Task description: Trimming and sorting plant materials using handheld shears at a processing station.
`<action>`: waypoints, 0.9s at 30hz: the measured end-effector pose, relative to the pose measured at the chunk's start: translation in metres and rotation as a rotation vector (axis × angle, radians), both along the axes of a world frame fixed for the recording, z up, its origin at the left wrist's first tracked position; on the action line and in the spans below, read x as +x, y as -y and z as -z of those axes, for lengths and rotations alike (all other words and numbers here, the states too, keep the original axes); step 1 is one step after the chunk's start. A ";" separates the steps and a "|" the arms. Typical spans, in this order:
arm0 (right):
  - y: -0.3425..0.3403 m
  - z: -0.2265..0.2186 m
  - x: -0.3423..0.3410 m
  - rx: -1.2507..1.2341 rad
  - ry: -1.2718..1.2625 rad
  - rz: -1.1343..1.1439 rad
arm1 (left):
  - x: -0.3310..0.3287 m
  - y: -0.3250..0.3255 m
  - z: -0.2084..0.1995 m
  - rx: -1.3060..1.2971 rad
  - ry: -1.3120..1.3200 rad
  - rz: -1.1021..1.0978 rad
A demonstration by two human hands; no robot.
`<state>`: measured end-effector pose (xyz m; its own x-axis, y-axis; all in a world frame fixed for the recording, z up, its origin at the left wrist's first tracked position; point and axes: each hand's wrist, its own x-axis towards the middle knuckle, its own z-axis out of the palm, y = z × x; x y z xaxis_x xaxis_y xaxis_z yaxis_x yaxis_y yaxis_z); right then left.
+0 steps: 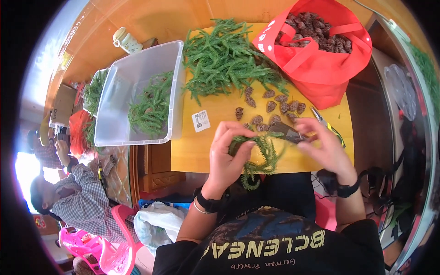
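My left hand (229,153) is closed round a green artificial pine sprig (268,158), whose curled tips hang over the table's front edge. A dark brown strip (288,133), perhaps tape, stretches from the sprig to my right hand (325,149), pinched between its thumb and fingers. Just beyond both hands lie several loose pine cones (271,106). Yellow-and-black handled pliers (327,126) rest beside my right hand, partly hidden by it. A small white printed label (200,121) lies to the left of my left hand.
A heap of green sprigs (224,59) covers the far part of the yellow board (192,156). At the far right stands a red bag (316,68) full of pine cones. A clear plastic bin (137,141) with sprigs stands left. Another person (87,197) works at far left.
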<state>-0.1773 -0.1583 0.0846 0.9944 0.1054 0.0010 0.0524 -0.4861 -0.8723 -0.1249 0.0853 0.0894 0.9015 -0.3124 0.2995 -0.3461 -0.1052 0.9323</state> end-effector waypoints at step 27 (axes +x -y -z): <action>-0.009 -0.038 -0.055 0.381 -0.067 -0.074 | -0.009 0.012 -0.010 0.059 0.291 -0.091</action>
<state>-0.2323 -0.1488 0.1222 0.9834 0.1814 -0.0110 0.0117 -0.1236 -0.9923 -0.1339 0.0737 0.0996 0.8055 -0.2593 0.5328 -0.5844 -0.1990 0.7867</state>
